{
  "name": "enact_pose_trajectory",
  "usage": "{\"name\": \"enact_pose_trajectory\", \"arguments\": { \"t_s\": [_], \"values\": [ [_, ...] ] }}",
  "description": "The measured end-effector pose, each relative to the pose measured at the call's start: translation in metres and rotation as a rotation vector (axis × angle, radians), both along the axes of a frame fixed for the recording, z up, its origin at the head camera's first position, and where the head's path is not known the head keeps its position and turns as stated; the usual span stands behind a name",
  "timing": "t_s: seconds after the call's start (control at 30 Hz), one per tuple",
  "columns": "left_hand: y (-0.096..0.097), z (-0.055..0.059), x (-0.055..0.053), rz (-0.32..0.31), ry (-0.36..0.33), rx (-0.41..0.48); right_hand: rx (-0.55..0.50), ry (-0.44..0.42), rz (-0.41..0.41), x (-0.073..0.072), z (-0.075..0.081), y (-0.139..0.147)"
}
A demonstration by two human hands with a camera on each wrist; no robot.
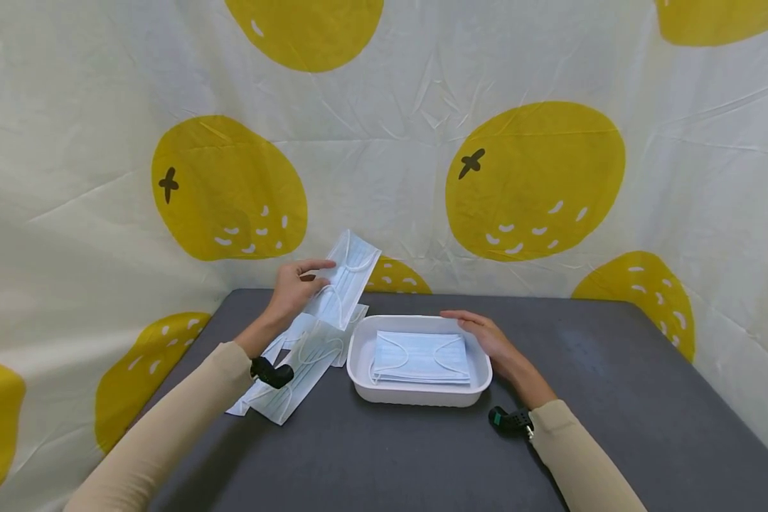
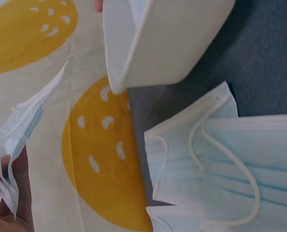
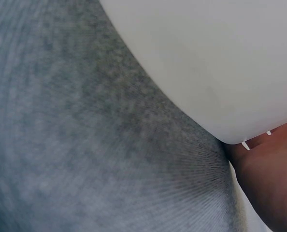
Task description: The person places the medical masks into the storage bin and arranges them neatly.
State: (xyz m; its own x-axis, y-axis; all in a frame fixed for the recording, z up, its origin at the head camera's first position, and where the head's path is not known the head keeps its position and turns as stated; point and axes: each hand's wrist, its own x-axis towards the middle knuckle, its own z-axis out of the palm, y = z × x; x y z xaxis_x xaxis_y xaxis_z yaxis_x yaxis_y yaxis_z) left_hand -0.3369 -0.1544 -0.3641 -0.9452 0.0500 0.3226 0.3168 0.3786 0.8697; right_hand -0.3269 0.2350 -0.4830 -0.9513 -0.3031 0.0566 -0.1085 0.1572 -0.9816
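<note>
In the head view my left hand (image 1: 294,291) pinches a light-blue face mask (image 1: 354,274) between thumb and fingers, tilted above the table with its ear loops hanging loose. The left wrist view shows the same mask (image 2: 25,125) edge-on in the fingers. Under that hand several more face masks (image 1: 307,363) lie overlapping. To their right stands a white plastic tub (image 1: 416,395) with a neat stack of masks (image 1: 422,355) lying flat inside. My right hand (image 1: 489,341) rests against the tub's far right corner, fingers stretched along the rim; its thumb is hidden.
Everything stands on a dark grey table (image 1: 416,462). A pale curtain (image 1: 384,192) with yellow fruit prints hangs close behind the table's far edge and along its sides. Black wrist devices (image 1: 272,372) are strapped at both cuffs.
</note>
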Motion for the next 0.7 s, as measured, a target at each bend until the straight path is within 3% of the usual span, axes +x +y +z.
{"name": "enact_pose_trajectory", "arguments": {
  "t_s": [0.7],
  "values": [
    [0.048, 0.001, -0.003, -0.157, -0.06, -0.049, -0.022, -0.012, -0.005, -0.001, -0.002, 0.002]
  ]
}}
